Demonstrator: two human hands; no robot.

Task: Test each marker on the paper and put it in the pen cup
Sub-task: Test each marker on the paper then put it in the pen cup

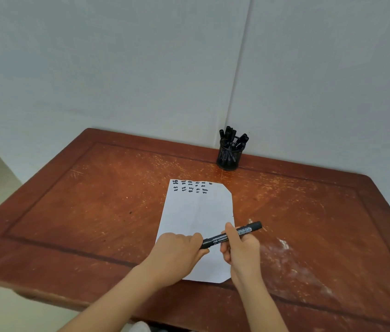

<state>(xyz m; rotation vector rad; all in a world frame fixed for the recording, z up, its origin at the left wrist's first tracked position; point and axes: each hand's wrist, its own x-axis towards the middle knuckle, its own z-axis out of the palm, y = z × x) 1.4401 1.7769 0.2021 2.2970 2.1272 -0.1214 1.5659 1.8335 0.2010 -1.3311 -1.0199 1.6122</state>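
A black marker (215, 240) with a white label is held level above the lower part of a white sheet of paper (196, 212). My left hand (177, 252) grips the marker's left end, which is hidden in the fist. My right hand (242, 248) holds the barrel near its middle, thumb on top. Two short rows of black test marks run along the paper's far edge. A black mesh pen cup (228, 155) with several black markers in it stands at the back of the table, by the wall corner.
The worn reddish wooden table (93, 200) has a raised border; its front edge lies close below my forearms. White walls meet right behind the cup. A pale scuffed patch marks the table right of my hands.
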